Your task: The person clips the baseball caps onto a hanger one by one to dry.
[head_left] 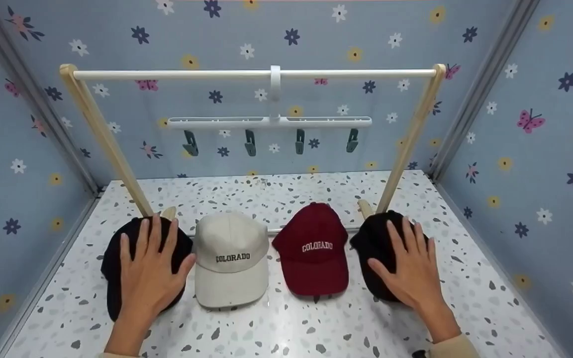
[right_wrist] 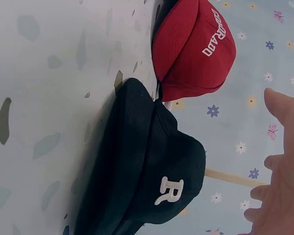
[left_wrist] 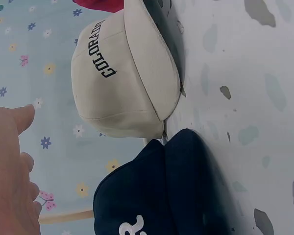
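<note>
Four caps would be a count, so: several caps stand in a row on the speckled tabletop. At the left is a dark cap (left_wrist: 132, 191) with white lettering, partly hidden in the head view by my left hand (head_left: 149, 271). That hand hovers over it with fingers spread, apart from the cap in the left wrist view. A cream cap (head_left: 232, 258) and a dark red cap (head_left: 314, 253), both lettered COLORADO, sit in the middle. Over the black cap (right_wrist: 157, 181) with a white R at the right, my right hand (head_left: 413, 271) hovers, fingers extended, holding nothing.
Behind the caps stands a rack with wooden legs (head_left: 411, 134) and a white top bar (head_left: 177, 75). From the bar hangs a white hanger (head_left: 217, 122) with several dark green clips (head_left: 250, 142). Flowered panels (head_left: 525, 199) enclose the speckled tabletop (head_left: 276, 333).
</note>
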